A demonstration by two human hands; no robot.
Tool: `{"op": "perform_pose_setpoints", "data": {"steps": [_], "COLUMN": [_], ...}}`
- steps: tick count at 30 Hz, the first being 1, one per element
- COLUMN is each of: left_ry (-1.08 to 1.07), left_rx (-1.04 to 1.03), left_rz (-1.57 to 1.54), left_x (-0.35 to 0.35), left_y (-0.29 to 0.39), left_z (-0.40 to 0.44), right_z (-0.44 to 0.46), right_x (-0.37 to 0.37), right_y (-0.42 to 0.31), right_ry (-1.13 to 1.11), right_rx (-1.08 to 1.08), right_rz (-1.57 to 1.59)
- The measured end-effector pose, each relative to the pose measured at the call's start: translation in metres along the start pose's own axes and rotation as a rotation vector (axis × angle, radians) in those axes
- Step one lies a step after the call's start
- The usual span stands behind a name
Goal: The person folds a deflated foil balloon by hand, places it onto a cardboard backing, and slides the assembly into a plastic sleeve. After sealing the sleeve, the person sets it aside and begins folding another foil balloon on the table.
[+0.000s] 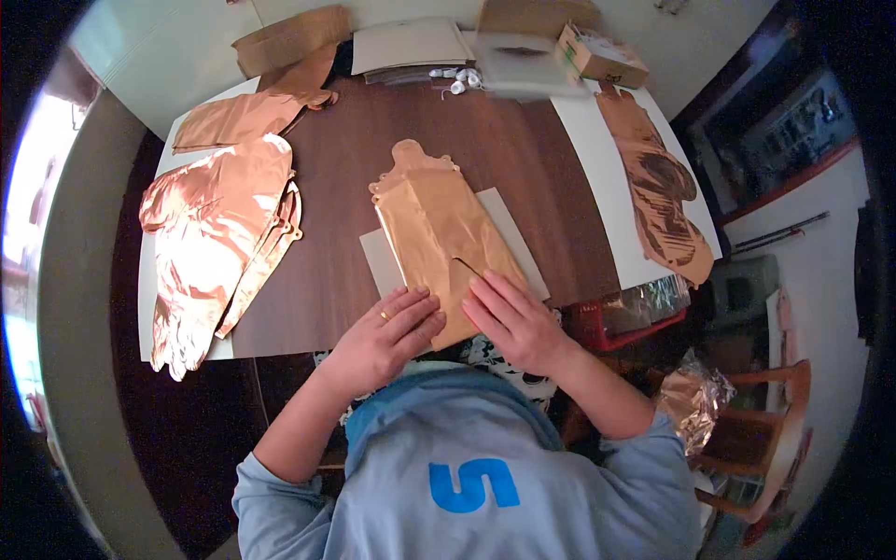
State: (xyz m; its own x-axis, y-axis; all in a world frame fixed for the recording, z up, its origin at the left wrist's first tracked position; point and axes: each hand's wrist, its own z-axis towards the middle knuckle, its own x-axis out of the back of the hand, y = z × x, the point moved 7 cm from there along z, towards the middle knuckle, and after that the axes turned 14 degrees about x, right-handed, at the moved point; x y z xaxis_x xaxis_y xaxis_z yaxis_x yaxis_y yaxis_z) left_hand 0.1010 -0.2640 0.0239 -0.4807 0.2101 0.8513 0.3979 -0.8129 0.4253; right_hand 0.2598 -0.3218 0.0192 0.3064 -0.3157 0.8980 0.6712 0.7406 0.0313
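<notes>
Foil (434,215) lies on the card (518,233), mid-surface (336,187). Left hand (387,338) on foil's near-left edge, fingers bunched together. Right hand (523,327) on its near-right edge, fingers extended, slightly apart. Can't tell if either hand pinches it. Around the foil: shiny pile (224,205) to its left, copper sheets (653,177) to its right, white bits (460,77) beyond its far end, box (602,61) far right of it.

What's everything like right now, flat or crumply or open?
Middle foil: creased, lying on pale card
Left foil pile: shiny, overlapping
Right foil: wrinkled, lying on white sheet
Lower-right bundle: crumpled, shiny
Cardboard box: can't tell open or closed
Left grip: touching the middle foil
Right grip: touching the middle foil
</notes>
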Motion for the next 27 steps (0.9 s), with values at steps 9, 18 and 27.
{"op": "perform_pose_setpoints", "data": {"steps": [9,18,27], "left_ry": [0.304,0.320,0.336], "left_rx": [-0.007,-0.116,-0.243], "left_rz": [0.294,0.222,0.382], "left_x": [-0.003,0.012,0.048], "left_y": [0.027,0.019,0.021], "left_z": [-0.014,-0.002,0.016], "right_z": [0.002,0.002,0.018], "right_x": [-0.015,-0.003,0.025], "right_y": [-0.008,0.006,0.027], "right_ry": [0.081,0.117,0.035], "right_rx": [-0.125,-0.145,-0.010], "right_rz": [0.020,-0.087,-0.174]}}
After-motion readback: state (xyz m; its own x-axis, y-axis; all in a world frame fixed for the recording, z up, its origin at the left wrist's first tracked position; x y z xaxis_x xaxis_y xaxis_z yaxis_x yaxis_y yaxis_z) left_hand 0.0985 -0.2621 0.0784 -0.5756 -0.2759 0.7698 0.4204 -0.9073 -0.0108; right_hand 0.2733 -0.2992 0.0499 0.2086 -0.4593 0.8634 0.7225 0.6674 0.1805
